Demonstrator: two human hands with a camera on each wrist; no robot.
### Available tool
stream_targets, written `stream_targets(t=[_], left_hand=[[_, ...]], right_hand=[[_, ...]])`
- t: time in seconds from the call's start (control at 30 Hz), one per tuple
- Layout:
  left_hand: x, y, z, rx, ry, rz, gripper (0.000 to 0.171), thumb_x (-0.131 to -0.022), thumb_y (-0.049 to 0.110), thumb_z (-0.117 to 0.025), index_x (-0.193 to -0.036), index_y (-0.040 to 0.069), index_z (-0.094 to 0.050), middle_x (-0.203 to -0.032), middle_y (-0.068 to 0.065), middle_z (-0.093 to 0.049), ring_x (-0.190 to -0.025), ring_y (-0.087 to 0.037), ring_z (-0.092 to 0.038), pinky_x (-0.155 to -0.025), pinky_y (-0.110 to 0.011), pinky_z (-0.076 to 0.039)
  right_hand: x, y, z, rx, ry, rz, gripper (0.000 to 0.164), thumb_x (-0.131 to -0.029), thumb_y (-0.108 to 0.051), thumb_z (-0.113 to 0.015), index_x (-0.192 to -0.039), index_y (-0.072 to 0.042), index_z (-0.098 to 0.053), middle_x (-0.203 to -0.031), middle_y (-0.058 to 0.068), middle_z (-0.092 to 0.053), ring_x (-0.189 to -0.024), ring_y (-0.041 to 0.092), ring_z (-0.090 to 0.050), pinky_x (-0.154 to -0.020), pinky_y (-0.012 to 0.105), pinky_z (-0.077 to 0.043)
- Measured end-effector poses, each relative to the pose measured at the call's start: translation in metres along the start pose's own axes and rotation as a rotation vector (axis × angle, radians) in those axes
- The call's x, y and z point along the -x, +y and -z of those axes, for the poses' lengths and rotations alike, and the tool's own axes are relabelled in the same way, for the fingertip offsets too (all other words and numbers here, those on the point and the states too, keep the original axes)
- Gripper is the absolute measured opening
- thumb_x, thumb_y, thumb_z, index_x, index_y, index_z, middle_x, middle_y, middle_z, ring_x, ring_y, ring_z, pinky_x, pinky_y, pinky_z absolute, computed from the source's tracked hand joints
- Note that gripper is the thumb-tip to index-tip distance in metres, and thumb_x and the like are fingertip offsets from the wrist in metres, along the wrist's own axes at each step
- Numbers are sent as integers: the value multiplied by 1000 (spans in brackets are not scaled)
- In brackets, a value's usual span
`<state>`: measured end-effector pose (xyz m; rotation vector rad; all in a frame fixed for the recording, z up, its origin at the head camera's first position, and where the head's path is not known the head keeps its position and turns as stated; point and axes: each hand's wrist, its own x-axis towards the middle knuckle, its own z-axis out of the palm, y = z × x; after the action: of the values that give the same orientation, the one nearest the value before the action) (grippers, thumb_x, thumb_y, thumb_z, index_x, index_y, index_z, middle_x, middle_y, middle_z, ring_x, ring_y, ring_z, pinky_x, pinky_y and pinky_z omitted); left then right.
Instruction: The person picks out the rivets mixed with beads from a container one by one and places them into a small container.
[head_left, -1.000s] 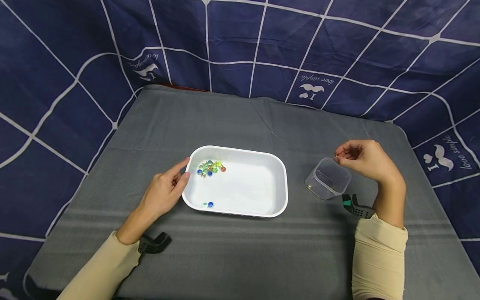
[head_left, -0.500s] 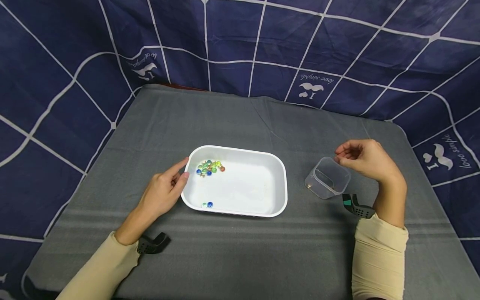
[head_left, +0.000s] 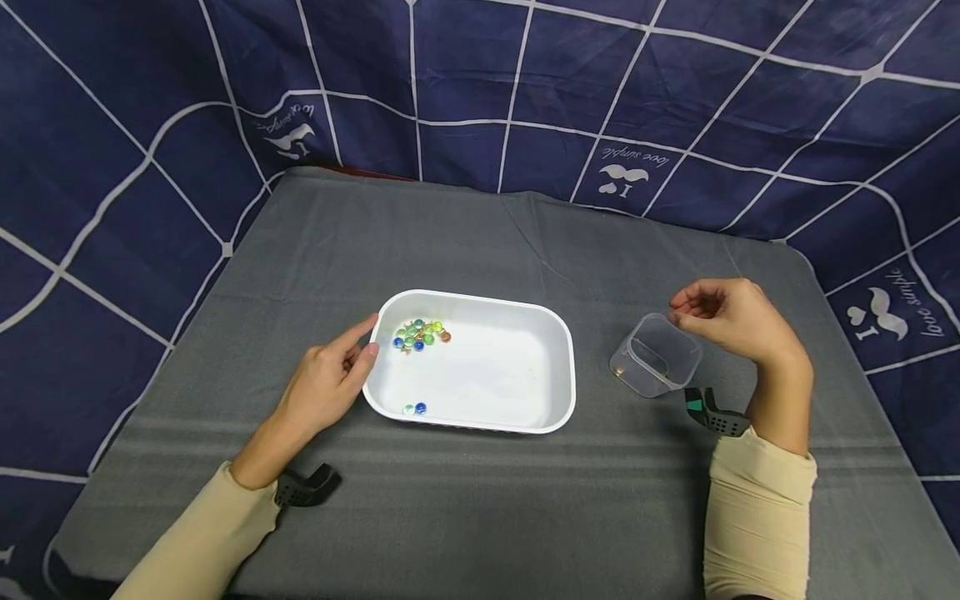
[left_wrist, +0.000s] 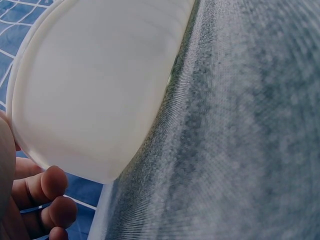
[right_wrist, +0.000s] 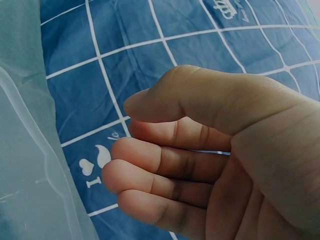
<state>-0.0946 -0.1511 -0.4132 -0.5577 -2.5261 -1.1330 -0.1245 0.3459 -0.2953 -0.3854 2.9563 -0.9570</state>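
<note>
In the head view a white tray (head_left: 495, 367) holds a cluster of glass marbles (head_left: 420, 336) near its upper left, mixed with small gold-coloured bits. Two more marbles (head_left: 415, 409) lie along its near edge. My left hand (head_left: 322, 387) touches the tray's left rim with thumb and index finger; the other fingers are bent beneath the palm. Over the far right rim of a clear plastic container (head_left: 660, 358) hovers my right hand (head_left: 723, 321). Its fingers are loosely bent, and the right wrist view shows nothing between thumb and fingertips. A tiny gold-coloured bit (head_left: 619, 372) shows inside the container.
A grey cloth (head_left: 480, 508) covers the table. Behind and beside it hangs a blue curtain (head_left: 465, 83) with white lines. Dark wrist mounts (head_left: 307, 487) stick out from both forearms.
A small reddish-gold bit seen at my right fingertips one second ago is out of them now. Both hands, the tray and the container have stayed in place.
</note>
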Motion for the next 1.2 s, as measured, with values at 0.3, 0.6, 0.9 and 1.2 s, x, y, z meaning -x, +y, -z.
stream_targets(t=[0.3, 0.6, 0.9, 1.2], left_hand=[[1, 0, 1, 5, -1, 1, 37, -97, 8, -59, -132, -6, -59, -61, 7, -46, -48, -4, -36, -45, -23, -32], [0, 0, 1, 6, 0, -3, 37, -97, 8, -59, -132, -6, -60, -61, 7, -46, -49, -4, -36, -45, -23, -32], [0, 0, 0, 3, 3, 0, 38, -97, 9, -60, -132, -5, -60, -61, 7, -47, -48, -5, -38, -46, -24, -34], [0, 0, 0, 5, 7, -5, 37, -96, 8, -60, -131, -5, -60, -62, 7, -47, -49, -4, -38, -47, -22, -33]], right_hand=[[-3, -2, -3, 21, 5, -1, 10, -84, -1, -74, -93, 3, -72, -80, 1, -69, -69, -1, -61, -61, 13, -46], [-6, -7, -10, 19, -3, 15, 9, -85, -4, -74, -92, 1, -72, -81, 5, -70, -69, 0, -61, -63, 12, -46], [-13, -18, -20, 28, -5, 47, 7, -87, -9, -73, -89, -2, -72, -79, 6, -69, -69, 3, -61, -64, 13, -46], [-21, -24, -36, 11, 18, 115, 4, -85, -6, -73, -86, -3, -72, -77, 5, -68, -67, 6, -61, -63, 13, -47]])
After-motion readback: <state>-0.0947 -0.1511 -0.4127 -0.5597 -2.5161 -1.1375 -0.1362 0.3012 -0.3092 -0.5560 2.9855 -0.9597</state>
